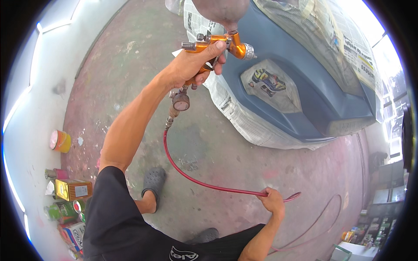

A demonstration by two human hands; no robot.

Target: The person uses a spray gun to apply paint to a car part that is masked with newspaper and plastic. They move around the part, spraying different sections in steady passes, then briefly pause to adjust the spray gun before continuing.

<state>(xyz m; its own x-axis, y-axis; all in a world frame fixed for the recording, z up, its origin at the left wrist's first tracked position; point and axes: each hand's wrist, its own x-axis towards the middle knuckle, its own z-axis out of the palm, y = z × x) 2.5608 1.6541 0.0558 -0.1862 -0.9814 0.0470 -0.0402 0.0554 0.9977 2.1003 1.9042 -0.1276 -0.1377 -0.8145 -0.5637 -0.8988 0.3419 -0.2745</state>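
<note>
My left hand (196,65) is wrapped round the handle of an orange spray gun (237,45), held up in front of the car body. A cloudy paint cup (224,13) sits on top of the gun, cut off by the upper edge. Below the handle hangs a round pressure gauge (181,102), and from there a red air hose (187,176) curves down. My right hand (273,201) is closed on that hose at the lower right. The gun's nozzle points right toward a blue-grey car panel (313,100), apart from it.
Newspaper masking (244,126) skirts the panel, and masked glass lies above. More hose (335,217) loops on the floor at right. Paint tins (74,190) and a yellow bucket (64,141) line the left wall. A cluttered bench (361,248) stands at lower right.
</note>
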